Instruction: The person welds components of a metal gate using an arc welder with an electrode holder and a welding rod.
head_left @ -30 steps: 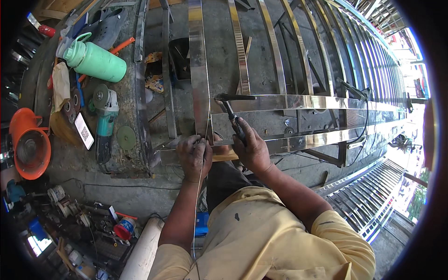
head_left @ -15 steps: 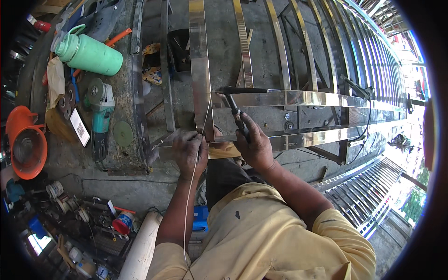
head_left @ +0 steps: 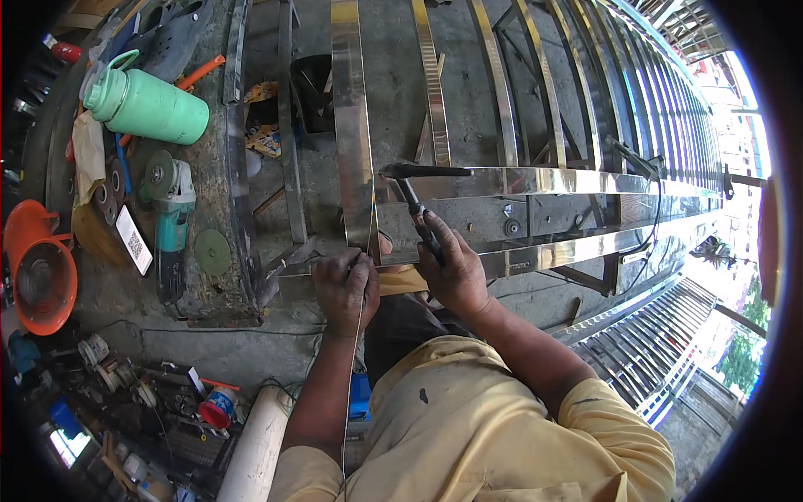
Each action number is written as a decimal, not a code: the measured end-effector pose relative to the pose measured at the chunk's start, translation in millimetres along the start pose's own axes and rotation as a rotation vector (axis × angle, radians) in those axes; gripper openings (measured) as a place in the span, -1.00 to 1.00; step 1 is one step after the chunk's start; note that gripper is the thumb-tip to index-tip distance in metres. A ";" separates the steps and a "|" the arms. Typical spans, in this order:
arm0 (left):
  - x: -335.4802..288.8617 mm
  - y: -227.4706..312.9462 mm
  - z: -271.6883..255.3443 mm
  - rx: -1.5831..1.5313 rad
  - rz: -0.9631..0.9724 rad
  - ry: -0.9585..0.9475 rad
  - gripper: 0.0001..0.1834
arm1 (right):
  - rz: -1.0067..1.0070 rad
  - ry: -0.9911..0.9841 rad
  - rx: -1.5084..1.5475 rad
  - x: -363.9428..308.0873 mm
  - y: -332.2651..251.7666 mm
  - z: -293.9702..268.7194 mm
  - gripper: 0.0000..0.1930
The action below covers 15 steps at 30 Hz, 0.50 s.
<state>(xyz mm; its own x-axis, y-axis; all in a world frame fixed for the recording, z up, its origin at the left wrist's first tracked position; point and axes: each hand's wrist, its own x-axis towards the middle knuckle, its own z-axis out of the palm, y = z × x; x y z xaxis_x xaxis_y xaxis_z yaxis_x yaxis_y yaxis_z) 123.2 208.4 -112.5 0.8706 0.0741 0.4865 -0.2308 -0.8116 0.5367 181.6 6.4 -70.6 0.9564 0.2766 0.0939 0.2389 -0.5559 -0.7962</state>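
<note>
A thin metal filler rod runs up along my left forearm and through my closed left hand. Its upper part slants along the edge of a wide, shiny metal bar. Wrapped round the black handle of a welding torch is my right hand. The torch's long black back end points right, and its short tip faces left, close to that bar's edge. Both hands are over the near corner of a polished metal frame with many parallel bars. Whether the torch tip touches the metal, I cannot tell.
On the worn bench at left are a mint-green bottle, an angle grinder, a green disc and an orange horn-shaped object. A white cylinder and assorted tools stand lower left. Another barred metal panel lies at right.
The view has shifted slightly. My left hand has moved a little right and down relative to the bench, and the filler rod now stands more upright. Both hands keep their holds.
</note>
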 end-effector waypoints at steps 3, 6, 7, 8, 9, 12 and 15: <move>2.0 0.6 -1.4 0.003 0.012 -0.006 -0.75 | -0.008 -0.015 -0.014 1.3 0.4 0.0 -0.34; 2.6 3.0 -2.7 -0.009 0.003 -0.005 -0.75 | -0.041 -0.019 -0.035 2.9 4.3 3.4 -0.33; 3.3 4.7 -3.9 0.000 -0.004 -0.022 -0.76 | -0.066 -0.009 -0.037 3.1 5.7 4.5 -0.33; 3.6 5.7 -4.3 0.009 -0.011 -0.039 -0.76 | -0.065 -0.010 -0.038 3.0 5.6 3.6 -0.33; 3.9 5.7 -4.9 0.010 -0.012 -0.038 -0.76 | -0.057 -0.028 -0.040 3.3 4.6 2.6 -0.33; 3.4 5.0 -5.0 -0.001 -0.012 -0.039 -0.75 | -0.059 -0.038 -0.033 4.0 5.5 3.9 -0.34; 1.1 3.6 -3.8 0.005 -0.008 -0.038 -0.74 | -0.047 -0.045 -0.019 5.2 2.2 1.9 -0.35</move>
<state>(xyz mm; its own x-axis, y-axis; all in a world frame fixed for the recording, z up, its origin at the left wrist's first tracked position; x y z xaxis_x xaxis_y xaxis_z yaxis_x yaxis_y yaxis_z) 121.6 207.8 -107.5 0.8886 0.0588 0.4550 -0.2213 -0.8139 0.5372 186.8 8.1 -73.0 0.9355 0.3377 0.1035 0.2871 -0.5561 -0.7800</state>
